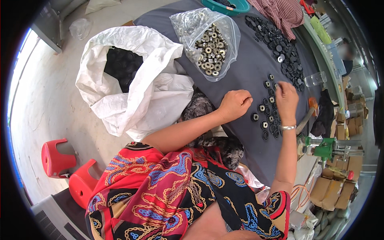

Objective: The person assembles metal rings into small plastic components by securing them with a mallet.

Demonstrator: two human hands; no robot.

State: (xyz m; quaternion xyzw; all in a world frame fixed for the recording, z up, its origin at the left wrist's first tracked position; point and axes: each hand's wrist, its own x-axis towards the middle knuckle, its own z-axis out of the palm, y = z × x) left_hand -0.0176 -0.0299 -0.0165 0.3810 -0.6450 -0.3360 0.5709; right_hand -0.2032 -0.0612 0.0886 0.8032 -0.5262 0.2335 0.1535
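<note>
My left hand (pixel 236 105) is closed in a loose fist above the dark grey cloth, its fingers curled inward; whatever it holds is hidden. Over a cluster of small black wheel-like rings (pixel 255 117) my right hand (pixel 287 101) reaches with its fingers drawn together, slightly blurred, and I cannot make out what is in them. Several of these rings have a shiny metal bearing (pixel 264 125) seated in the middle, while others look dark and hollow. Loose metal bearings (pixel 212 50) fill an open clear plastic bag (pixel 230 36) beyond my left hand.
A white woven sack (pixel 160 102) of black parts stands at the left. Black round pieces (pixel 286 52) are heaped at the far right, near a clear jar (pixel 315 79). A green hand-press-like tool (pixel 324 148) stands at the right, and a teal basin (pixel 228 7) at the back.
</note>
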